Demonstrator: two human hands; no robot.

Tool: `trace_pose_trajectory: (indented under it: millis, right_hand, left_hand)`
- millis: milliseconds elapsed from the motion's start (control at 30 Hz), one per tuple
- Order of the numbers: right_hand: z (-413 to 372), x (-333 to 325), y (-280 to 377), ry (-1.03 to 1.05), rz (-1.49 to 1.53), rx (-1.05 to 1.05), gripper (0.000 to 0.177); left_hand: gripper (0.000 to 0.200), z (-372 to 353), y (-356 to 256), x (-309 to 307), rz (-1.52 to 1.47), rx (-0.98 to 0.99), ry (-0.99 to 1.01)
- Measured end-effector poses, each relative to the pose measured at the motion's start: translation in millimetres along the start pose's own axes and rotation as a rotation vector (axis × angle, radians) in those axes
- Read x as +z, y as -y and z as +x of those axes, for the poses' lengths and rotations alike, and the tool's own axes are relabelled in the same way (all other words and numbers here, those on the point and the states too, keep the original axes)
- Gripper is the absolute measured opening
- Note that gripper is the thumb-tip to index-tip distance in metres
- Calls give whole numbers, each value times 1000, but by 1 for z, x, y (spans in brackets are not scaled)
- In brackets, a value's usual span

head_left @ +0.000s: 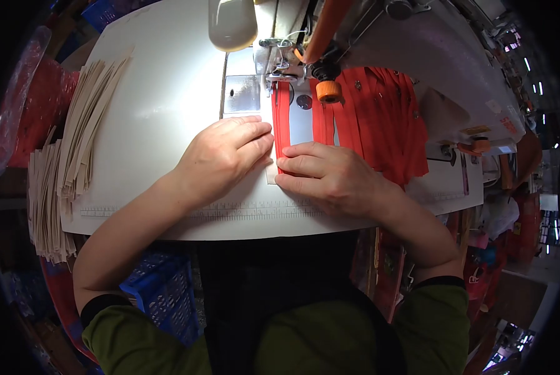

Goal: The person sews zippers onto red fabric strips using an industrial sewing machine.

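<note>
A long red zipper tape (281, 119) runs from under the sewing machine's presser foot (281, 78) toward me, over a cream fabric strip (272, 175) whose near end shows below it. My left hand (227, 150) is closed along the left side of these layers, fingers together and fingertips at their edge. My right hand (330, 175) holds the zipper tape from the right, thumb and fingers closed on it near its lower end. The fingers hide part of both pieces.
Red zipper strips (383, 119) are heaped under the machine arm (436, 75). Cream fabric strips (92, 125) hang over the table's left edge. An orange knob (328, 92) sits above the work. A printed ruler (230, 211) follows the table's front edge; a blue crate (167, 294) stands below.
</note>
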State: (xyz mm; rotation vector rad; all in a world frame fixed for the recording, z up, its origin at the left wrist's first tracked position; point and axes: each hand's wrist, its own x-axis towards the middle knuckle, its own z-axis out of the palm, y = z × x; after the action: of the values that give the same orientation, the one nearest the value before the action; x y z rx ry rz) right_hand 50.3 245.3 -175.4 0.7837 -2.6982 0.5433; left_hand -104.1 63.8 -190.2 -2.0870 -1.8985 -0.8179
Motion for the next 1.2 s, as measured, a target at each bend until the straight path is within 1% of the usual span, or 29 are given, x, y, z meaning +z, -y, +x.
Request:
trace_pose_trajectory:
  millis: [67, 200, 300, 333, 433, 600, 700, 733, 833, 1000, 1100, 1200]
  right_hand:
    - [1, -1, 0, 11, -16, -9, 23]
    - [1, -3, 2, 21, -26, -7, 24]
    - [1, -4, 0, 52, -9, -16, 24]
    - [2, -6, -1, 54, -14, -18, 24]
    - [2, -8, -2, 102, 4, -7, 25]
    - [5, -10, -6, 110, 10, 10, 25]
    - [9, -11, -10, 118, 25, 8, 25]
    - [10, -10, -12, 117, 22, 7, 25]
    - [11, -8, -17, 77, 10, 15, 25]
    - [15, -12, -23, 78, 37, 16, 24]
    - [17, -11, -28, 48, 18, 9, 22]
    - [19, -11, -31, 51, 31, 13, 21]
  left_hand:
    - [27, 1, 4, 2, 58, 20, -15]
    - [27, 2, 10, 1, -11, 31, 9]
    - [18, 7, 14, -5, -4, 73, 33]
    - [18, 8, 15, -7, -2, 74, 28]
    - [17, 11, 18, -12, -125, 11, 146]
    - [16, 13, 26, -11, -102, 46, 125]
    - [28, 10, 31, -8, -104, 15, 154]
    - [28, 9, 33, -8, -102, 17, 153]
    - [18, 11, 37, -2, -55, 23, 74]
    - [21, 16, 37, -3, -44, 28, 55]
    - [22, 16, 34, 0, 12, 5, -12]
    - [22, 8, 30, 1, 42, 21, 1]
